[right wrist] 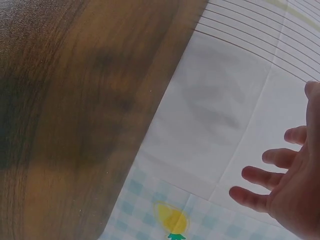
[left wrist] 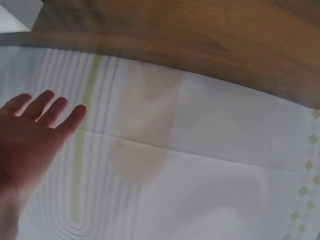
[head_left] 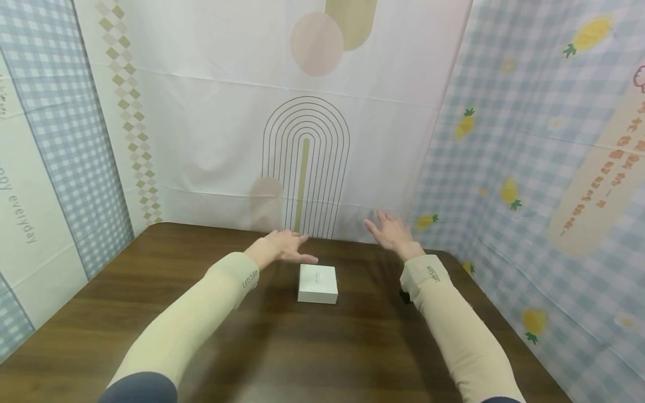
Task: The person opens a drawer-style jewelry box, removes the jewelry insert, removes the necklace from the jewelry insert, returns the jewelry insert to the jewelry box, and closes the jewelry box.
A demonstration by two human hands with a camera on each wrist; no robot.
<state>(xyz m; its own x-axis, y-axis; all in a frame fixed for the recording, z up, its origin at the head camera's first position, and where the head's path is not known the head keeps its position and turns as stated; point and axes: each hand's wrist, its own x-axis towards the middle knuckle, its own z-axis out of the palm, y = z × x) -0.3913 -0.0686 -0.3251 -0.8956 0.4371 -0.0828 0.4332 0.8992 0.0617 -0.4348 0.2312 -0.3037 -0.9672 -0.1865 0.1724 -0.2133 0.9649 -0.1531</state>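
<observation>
A small white box (head_left: pixel 317 284) with faint print on its lid rests on the brown wooden table, in the head view between the two forearms. Above and a little left of it, apart from it, my left hand (head_left: pixel 284 247) hovers with thumb and fingers spread, holding nothing. My right hand (head_left: pixel 395 232) is raised near the table's far right edge, its fingers spread and nothing in them. The left wrist view has the left hand (left wrist: pixel 35 130) before the cloth, with a corner of the box (left wrist: pixel 17 15) at top left. In the right wrist view the right hand (right wrist: pixel 295 175) touches nothing.
The table (head_left: pixel 201 347) ends at a white cloth (head_left: pixel 211 140) with printed arches hanging behind it. Blue checked cloths hang at both sides, the right one (head_left: pixel 504 224) printed with pineapples. A small dark object (head_left: pixel 405 296) shows under the right cuff.
</observation>
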